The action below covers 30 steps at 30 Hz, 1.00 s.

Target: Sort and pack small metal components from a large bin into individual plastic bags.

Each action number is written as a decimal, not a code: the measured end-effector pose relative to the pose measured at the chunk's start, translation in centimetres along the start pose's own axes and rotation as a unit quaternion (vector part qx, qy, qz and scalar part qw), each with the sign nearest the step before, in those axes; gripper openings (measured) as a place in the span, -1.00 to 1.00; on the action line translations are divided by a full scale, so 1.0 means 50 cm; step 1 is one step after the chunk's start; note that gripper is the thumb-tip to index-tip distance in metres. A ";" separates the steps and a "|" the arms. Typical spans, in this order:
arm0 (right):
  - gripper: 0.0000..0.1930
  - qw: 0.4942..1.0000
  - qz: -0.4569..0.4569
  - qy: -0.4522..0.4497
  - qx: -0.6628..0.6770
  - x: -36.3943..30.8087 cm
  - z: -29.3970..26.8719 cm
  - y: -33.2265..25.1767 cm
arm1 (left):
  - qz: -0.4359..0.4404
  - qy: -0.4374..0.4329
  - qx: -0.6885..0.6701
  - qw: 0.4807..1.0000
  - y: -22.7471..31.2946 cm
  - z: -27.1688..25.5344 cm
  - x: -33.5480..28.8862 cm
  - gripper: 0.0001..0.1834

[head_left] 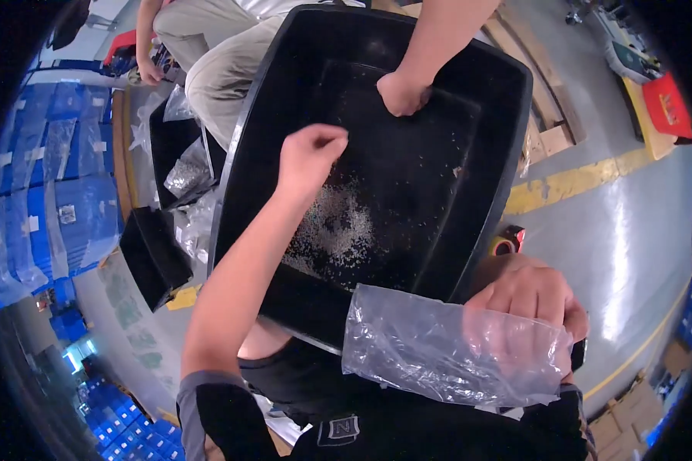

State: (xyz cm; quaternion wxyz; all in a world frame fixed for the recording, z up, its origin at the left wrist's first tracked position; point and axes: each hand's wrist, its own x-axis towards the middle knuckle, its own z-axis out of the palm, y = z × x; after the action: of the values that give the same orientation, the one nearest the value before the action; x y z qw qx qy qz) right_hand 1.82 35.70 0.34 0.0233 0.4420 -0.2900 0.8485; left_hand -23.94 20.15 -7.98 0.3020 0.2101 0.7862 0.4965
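Note:
A large black tub (480,65) stands in front of me, with a pile of small pale bits (334,230) on its floor toward the near left. Above the tub's left part, just beyond that pile, my left hand (311,157) is closed, fingertips curled together. Whatever may be in those fingers is hidden or too small to name. At the tub's near right corner my right hand (524,300) grips a clear plastic bag (407,346), which stretches leftward across my front. No contents show in the bag.
Across the tub, another person's closed hand (404,94) reaches down inside it. A tape roll (507,242) lies by the tub's right side. Black bins (158,257) with clear bags and stacked blue boxes (61,177) stand left; a wooden pallet (550,115) lies beyond.

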 end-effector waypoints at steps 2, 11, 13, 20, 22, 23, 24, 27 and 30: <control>-0.80 1.000 0.012 0.000 -0.008 0.002 -0.002 -0.005 | 0.140 0.060 0.103 0.983 -0.010 0.040 0.079 -0.85; -0.81 1.000 0.026 0.005 -0.005 0.000 -0.018 0.011 | 0.157 0.130 0.299 0.932 0.004 0.095 0.270 -0.79; -0.81 1.000 0.029 0.008 -0.008 -0.003 -0.019 0.005 | 0.144 0.106 0.385 0.906 0.013 0.105 0.277 -0.78; -0.79 0.999 0.028 0.011 -0.011 -0.002 -0.018 0.003 | 0.121 0.135 0.386 0.904 0.006 0.126 0.276 -0.81; -0.79 1.000 0.023 0.010 -0.010 -0.004 -0.018 0.011 | 0.135 0.186 0.369 0.900 -0.020 0.120 0.284 -0.74; -0.80 1.000 0.020 0.012 -0.012 -0.005 -0.016 0.011 | 0.137 0.185 0.370 0.900 -0.021 0.110 0.282 -0.74; -0.80 1.000 0.019 0.012 -0.012 -0.001 -0.015 0.010 | 0.157 0.181 0.326 0.915 -0.021 0.086 0.279 -0.76; -0.80 1.000 0.021 0.006 -0.020 0.001 -0.007 0.003 | 0.125 0.175 0.265 0.940 0.055 0.039 0.196 -0.72; -0.79 1.000 0.005 0.003 -0.019 -0.006 -0.008 0.004 | -0.002 -0.015 -0.094 0.995 0.103 -0.048 0.042 -0.78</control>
State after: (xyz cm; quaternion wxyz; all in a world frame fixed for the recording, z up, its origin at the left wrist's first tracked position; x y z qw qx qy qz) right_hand 1.64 35.81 -0.19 0.0282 0.4372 -0.3082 0.8445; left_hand -26.96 22.08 -3.09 0.3332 0.1861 0.7318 0.5647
